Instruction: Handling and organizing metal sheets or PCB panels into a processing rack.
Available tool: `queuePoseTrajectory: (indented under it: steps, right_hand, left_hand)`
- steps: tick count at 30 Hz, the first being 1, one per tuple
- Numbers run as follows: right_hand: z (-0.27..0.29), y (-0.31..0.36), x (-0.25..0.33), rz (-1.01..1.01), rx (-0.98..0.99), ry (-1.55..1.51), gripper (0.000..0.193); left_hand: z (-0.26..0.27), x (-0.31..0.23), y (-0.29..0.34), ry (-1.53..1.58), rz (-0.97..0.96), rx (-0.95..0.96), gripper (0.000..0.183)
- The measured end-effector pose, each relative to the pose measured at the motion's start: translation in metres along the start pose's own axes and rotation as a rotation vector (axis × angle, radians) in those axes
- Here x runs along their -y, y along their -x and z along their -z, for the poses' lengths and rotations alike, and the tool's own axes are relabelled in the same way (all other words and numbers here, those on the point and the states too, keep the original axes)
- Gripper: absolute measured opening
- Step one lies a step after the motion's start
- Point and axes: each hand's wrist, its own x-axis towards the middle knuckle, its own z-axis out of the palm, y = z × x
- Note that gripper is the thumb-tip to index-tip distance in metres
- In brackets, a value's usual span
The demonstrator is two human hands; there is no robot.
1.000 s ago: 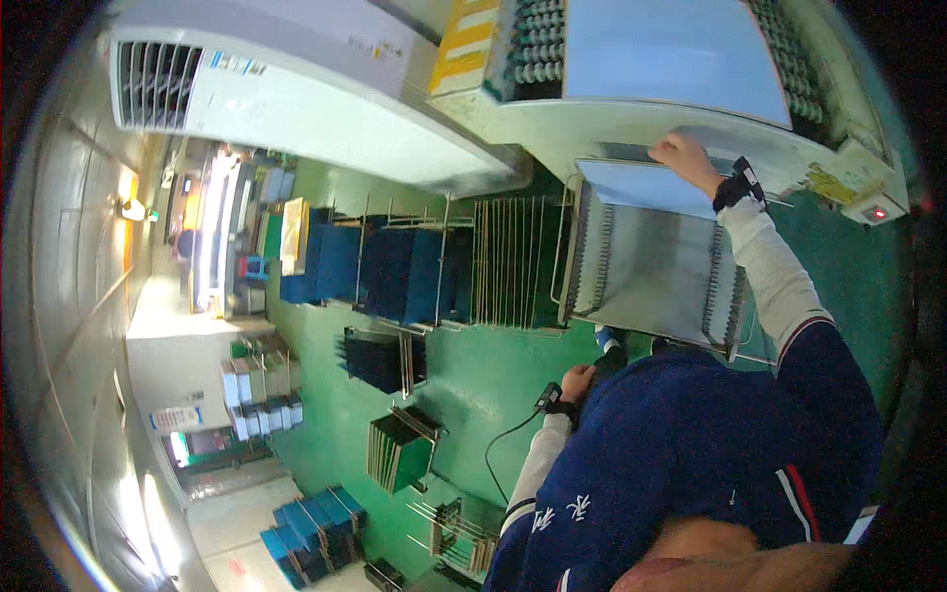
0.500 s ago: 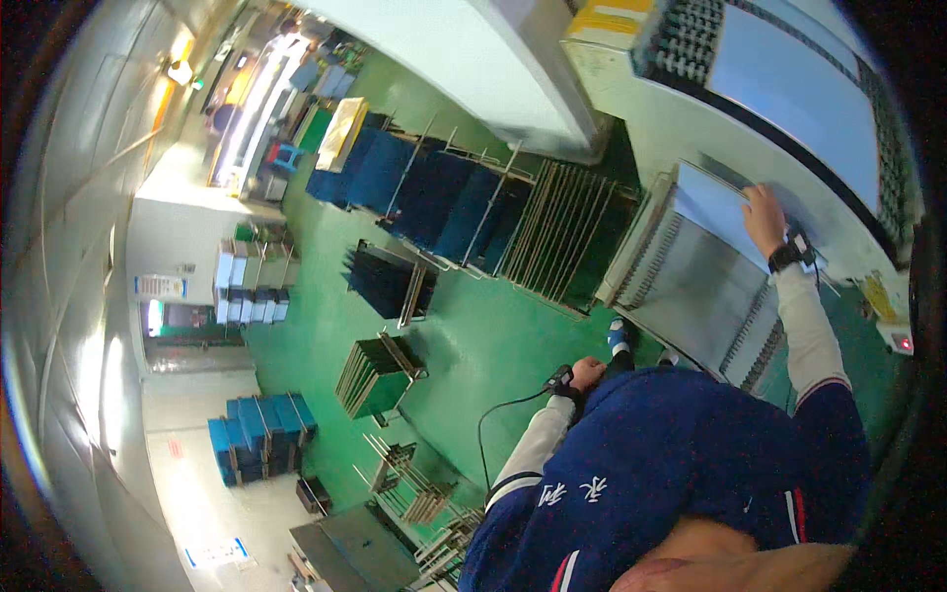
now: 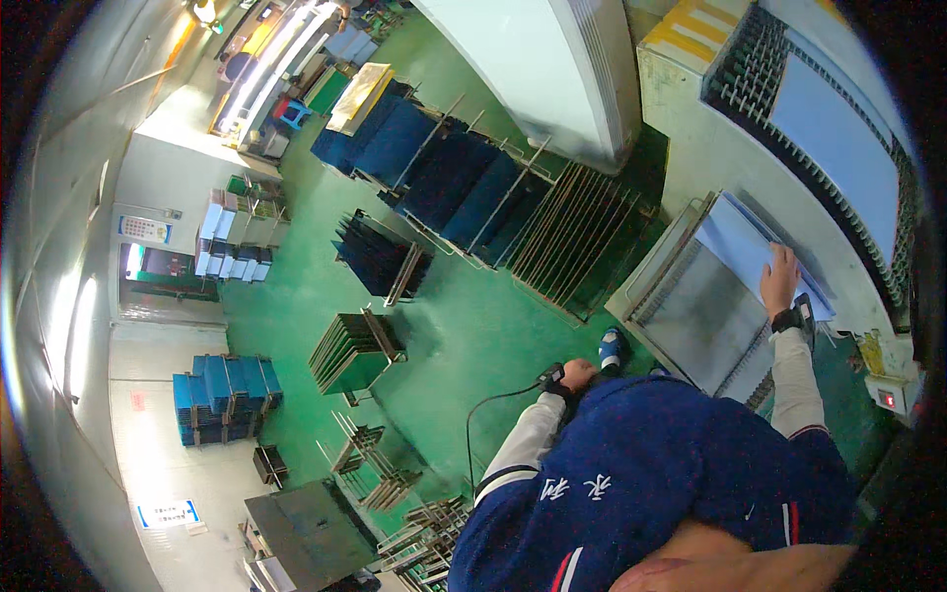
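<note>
My right hand [image 3: 779, 283] lies with fingers stretched out on a pale blue-white sheet [image 3: 735, 242] in a low stand below the roller machine. Beside that sheet is a grey flat surface [image 3: 696, 313], lined on both sides by toothed, spring-like strips [image 3: 667, 282]. My left hand [image 3: 576, 374] hangs near my body, close to the hem of my dark blue top [image 3: 671, 464]. Its fingers are too small and partly hidden to read, and nothing shows in it. Each wrist wears a black strapped device; a cable runs from the left one [image 3: 550, 378].
At right, a roller machine [image 3: 681, 148] carries another pale sheet [image 3: 838, 148]. A white column-like cabinet [image 3: 582, 89] stands ahead. Racks of dark blue panels [image 3: 449, 197], an empty wire rack [image 3: 577, 237] and smaller racks [image 3: 355, 355] stand on the green floor [image 3: 473, 335].
My view has shifted, so the machine and stand sit lower and further right. My right hand has moved along the pale sheet toward me. My left hand stays near my body.
</note>
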Motion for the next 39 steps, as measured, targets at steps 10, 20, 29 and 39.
queuePoseTrajectory:
  steps: [10, 20, 29, 39]
  right_hand:
    - [-0.07, -0.048, -0.066, 0.085, 0.099, 0.066, 0.013]
    - [-0.006, -0.091, -0.086, 0.102, -0.14, -0.058, 0.023]
    - [-0.019, -0.014, -0.024, 0.131, 0.079, 0.13, 0.03]
    - [-0.066, 0.064, -0.009, -0.075, 0.308, 0.15, 0.023]
  left_hand:
    - [0.02, 0.016, -0.006, 0.02, -0.072, -0.152, 0.041]
    - [0.023, 0.057, -0.049, 0.076, 0.062, -0.056, 0.038]
    - [0.026, 0.06, -0.057, 0.181, -0.14, -0.139, 0.04]
    - [0.06, 0.075, -0.013, 0.24, -0.012, -0.101, 0.033]
